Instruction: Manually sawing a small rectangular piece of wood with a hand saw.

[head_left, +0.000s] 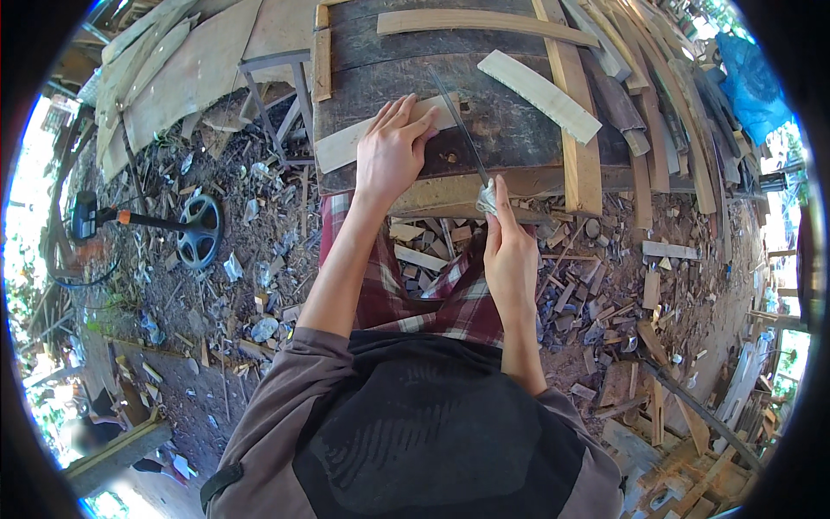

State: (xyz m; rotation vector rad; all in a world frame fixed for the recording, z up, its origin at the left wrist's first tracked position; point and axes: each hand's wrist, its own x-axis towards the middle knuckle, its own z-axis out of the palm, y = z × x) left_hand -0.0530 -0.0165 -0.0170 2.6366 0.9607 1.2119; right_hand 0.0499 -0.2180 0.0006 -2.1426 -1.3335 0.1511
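Two bare hands work at a dark wooden bench (501, 78). Left hand (389, 154) lies palm down, fingers extended, flat on a short pale board (340, 150) near the bench's front edge; not curled round it. Right hand (507, 240) is closed on the pale wrapped handle (486, 199) of a long thin tool (468, 138), index finger stretched along the handle. Dark blade slants up and left, passing over the board's right end; contact there, cannot tell. Saw or file, cannot tell. Board sits left of the blade, slightly tilted, right end higher in view. To the right, a second pale board (540, 95) lies diagonally, its lower end over a long yellowish plank (581, 177). Curved strip (471, 22) runs along the far side. Wood scraps (596, 294) litter the ground. Left: black spoked disc (201, 232) on a pole. Upper right: blue sheet (750, 86).
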